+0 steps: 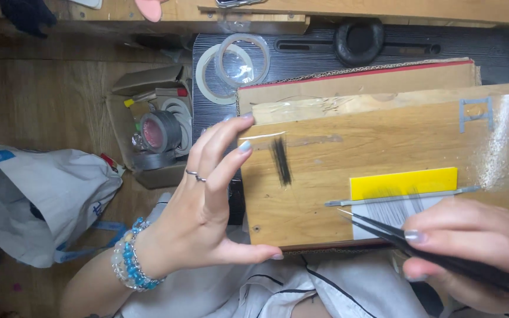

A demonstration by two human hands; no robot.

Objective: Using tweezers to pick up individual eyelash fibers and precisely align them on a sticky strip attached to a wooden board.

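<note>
While you're steadying the wooden board (384, 147) w/ your left hand (207, 194), fingers spread, gripping nothing, your right hand (478, 247) is pinching black tweezers (443, 259), tips pointing left at the lash strip (393, 209) on the yellow card (405, 181). Dark lash tuft (281, 160) under clear tape is lying upright nearer your left. Cardboard box (148, 135) far left is holding tape rolls (160, 132).

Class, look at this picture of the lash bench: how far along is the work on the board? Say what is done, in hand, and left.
Done: one small bundle of black fibres lies under clear tape on the wooden board. In hand: the right hand holds black tweezers pointed at the fibre strip below the yellow card; the left hand steadies the board's edge. Left: most fibres remain on the strip.
</note>
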